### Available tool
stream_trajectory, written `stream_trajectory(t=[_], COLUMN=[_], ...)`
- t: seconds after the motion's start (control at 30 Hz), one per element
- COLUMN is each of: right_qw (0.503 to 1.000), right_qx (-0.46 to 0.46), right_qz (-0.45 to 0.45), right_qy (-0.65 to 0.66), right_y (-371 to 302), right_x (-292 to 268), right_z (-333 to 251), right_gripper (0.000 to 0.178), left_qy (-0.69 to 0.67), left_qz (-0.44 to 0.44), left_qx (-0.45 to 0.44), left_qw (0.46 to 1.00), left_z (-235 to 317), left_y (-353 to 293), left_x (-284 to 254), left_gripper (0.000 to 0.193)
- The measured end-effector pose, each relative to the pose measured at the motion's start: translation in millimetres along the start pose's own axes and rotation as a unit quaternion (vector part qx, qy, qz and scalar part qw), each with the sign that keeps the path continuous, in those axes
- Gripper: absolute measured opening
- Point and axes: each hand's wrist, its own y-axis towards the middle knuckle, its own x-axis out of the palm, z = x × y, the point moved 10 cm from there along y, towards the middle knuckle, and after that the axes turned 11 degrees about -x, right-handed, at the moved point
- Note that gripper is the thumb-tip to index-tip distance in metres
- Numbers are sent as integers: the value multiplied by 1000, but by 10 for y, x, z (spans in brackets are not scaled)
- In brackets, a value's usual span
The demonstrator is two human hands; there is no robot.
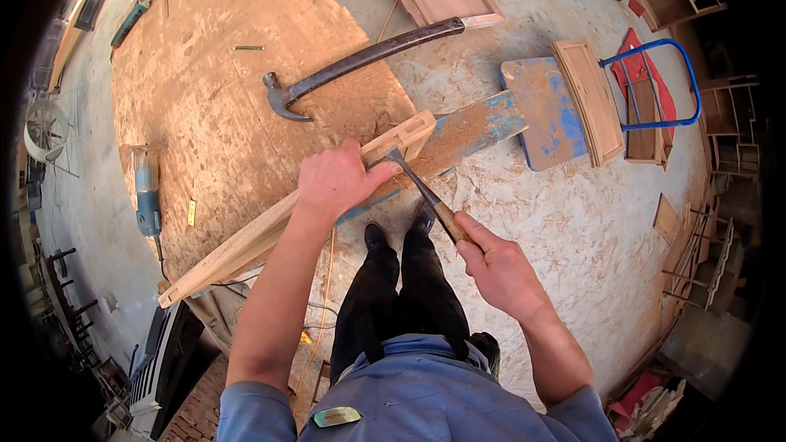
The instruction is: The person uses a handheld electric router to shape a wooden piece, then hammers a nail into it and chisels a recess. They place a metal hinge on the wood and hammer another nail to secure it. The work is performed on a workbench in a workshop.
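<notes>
Wooden bar (246, 244) lies aslant along the near edge of a worn work board (213, 115), its slotted end up and to the right, its other end low on the left. The left hand (332, 182) is closed down over it near the slotted end, the fingers bent over the far side (their tips are mostly hidden) and the thumb stretched out along the wood to the chisel's blade. The chisel (427, 194) slants from the bar back toward the person, its metal tip at the wood beside that thumb; whether thumb and blade touch, I cannot tell. The right hand (501, 266) has its fingers curled firmly around the chisel's wooden handle, leaving no visible gap.

Beyond the bar, a claw hammer (360, 63) lies with its head on the board and its handle reaching past the edge. A blue power tool (147, 200) rests at the board's left side. Under the slotted end runs a blue-stained plank (490, 120), leading toward a flat trolley (544, 98) with a panelled door (589, 102) on it.
</notes>
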Motion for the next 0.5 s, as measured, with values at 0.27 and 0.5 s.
stream_trajectory(t=[0.27,0.5], right_qw=[999,994], right_qx=[-40,-64], right_qz=[17,90], right_qy=[-32,11], right_y=[43,108], right_x=[5,394], right_z=[-20,197], right_gripper=[43,43], left_qy=[-12,-6], left_qz=[3,3], left_qx=[18,33], left_qw=[1000,999], left_z=[23,30], left_y=[-1,-17], left_x=[3,26], left_gripper=[75,69])
